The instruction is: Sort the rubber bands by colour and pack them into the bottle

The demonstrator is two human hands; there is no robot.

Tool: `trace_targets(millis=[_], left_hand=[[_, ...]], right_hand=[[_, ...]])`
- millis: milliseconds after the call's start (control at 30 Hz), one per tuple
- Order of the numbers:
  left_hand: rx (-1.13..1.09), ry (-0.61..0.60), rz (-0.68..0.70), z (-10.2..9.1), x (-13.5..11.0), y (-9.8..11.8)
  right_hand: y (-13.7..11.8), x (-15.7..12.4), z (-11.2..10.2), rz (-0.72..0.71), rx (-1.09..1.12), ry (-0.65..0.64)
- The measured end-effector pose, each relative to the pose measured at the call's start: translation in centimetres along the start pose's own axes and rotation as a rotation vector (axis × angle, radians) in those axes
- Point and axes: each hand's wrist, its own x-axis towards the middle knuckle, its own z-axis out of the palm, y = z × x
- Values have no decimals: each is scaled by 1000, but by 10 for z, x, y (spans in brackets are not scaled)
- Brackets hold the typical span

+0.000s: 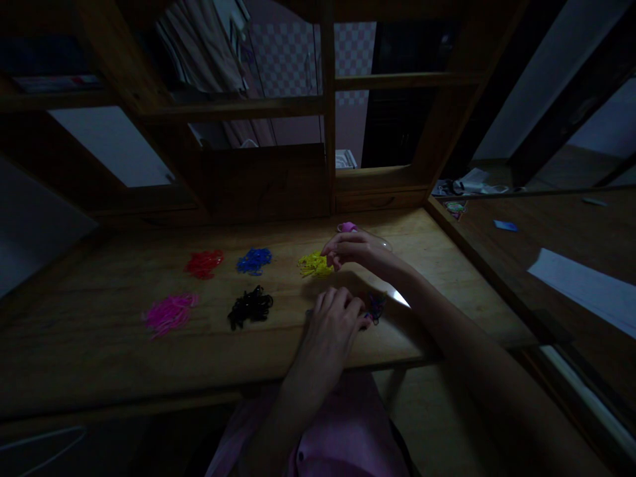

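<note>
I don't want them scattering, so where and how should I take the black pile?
Probably pinch the black pile at its middle, coming from straight above: it lies low and loose, with strands overlapping there and straggling at the edges. The left hand, to the pile's right, is the nearer.

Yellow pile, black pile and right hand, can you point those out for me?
Yellow pile (313, 265): head view, middle of its uncovered part.
Black pile (250, 307): head view, its middle.
Right hand (350, 247): head view, its middle.
</note>
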Motion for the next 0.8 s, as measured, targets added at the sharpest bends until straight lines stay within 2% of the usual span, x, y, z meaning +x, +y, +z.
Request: trace_targets(millis=[200, 433, 800], left_hand=[[-49, 1, 45, -8, -1, 9], [-76, 86, 91, -4, 0, 0], [-193, 199, -39, -20, -3, -7]], right_hand=[[1, 1, 0, 17, -13, 12], [2, 1, -1, 8, -11, 6], [3, 1, -2, -2, -6, -10]])
